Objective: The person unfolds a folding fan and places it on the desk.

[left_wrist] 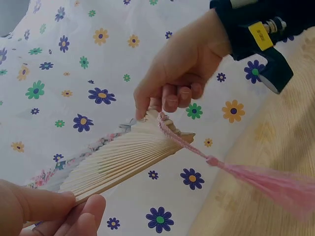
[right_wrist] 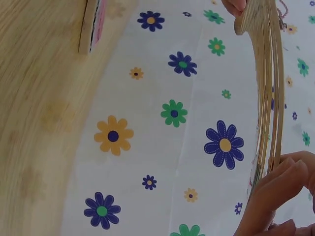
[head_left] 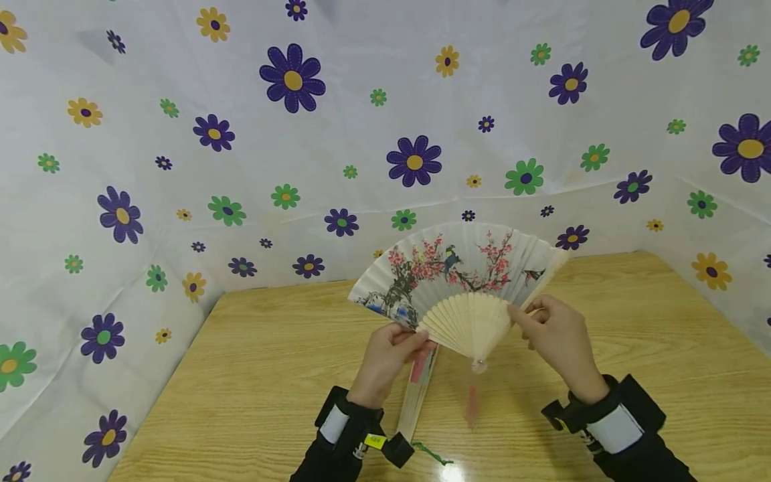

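Both hands hold an open folding fan [head_left: 458,268] up over the wooden table [head_left: 271,348]. It has a white leaf painted with pink blossoms and birds, and pale bamboo ribs [left_wrist: 123,160]. My left hand [head_left: 388,355] pinches the left outer rib between thumb and fingers [left_wrist: 44,206]. On the other side, my right hand [head_left: 557,335] pinches the right outer rib [right_wrist: 268,191]. A pink tassel [head_left: 472,402] hangs on a cord from the pivot [left_wrist: 275,184].
A second fan, closed [head_left: 418,395], lies on the table under my left hand, with a green cord [head_left: 430,455] at its near end; it also shows in the right wrist view [right_wrist: 91,24]. White cloth printed with flowers [head_left: 361,134] walls the table at the back and on both sides.
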`<move>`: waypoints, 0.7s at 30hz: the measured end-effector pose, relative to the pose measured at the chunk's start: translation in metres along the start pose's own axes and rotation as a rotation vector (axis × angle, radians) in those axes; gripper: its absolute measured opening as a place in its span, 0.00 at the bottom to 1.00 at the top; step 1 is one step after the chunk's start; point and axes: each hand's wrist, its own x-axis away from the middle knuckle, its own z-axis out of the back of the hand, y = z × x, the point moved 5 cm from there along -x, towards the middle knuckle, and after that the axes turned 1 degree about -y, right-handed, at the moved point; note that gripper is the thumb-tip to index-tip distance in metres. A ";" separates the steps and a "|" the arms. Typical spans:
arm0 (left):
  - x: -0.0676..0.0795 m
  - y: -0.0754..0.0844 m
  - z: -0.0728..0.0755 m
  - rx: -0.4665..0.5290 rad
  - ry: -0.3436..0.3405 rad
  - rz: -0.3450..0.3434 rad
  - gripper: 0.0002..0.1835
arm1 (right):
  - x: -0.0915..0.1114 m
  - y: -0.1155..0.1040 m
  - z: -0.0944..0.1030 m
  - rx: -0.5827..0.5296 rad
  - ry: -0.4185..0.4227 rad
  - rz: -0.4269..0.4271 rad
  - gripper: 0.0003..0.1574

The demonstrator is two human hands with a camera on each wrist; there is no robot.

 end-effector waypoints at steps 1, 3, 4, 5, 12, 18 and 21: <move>0.000 0.000 0.000 0.017 0.000 0.008 0.10 | -0.001 0.002 0.000 -0.041 -0.019 -0.025 0.23; 0.000 0.000 0.001 0.048 -0.003 0.022 0.10 | -0.004 0.006 -0.001 -0.113 -0.048 -0.069 0.23; 0.000 0.000 0.001 0.064 -0.003 0.027 0.11 | -0.005 0.008 -0.001 -0.144 -0.060 -0.086 0.23; 0.000 -0.001 0.002 0.081 -0.003 0.030 0.10 | -0.006 0.010 -0.001 -0.168 -0.069 -0.098 0.22; -0.002 -0.001 0.003 0.150 0.006 0.032 0.08 | -0.009 0.013 -0.001 -0.216 -0.077 -0.113 0.23; -0.001 -0.001 0.003 0.167 -0.002 0.027 0.08 | -0.009 0.015 -0.002 -0.279 -0.106 -0.157 0.23; -0.001 -0.001 0.004 0.190 0.002 0.030 0.07 | -0.010 0.017 -0.002 -0.346 -0.162 -0.205 0.22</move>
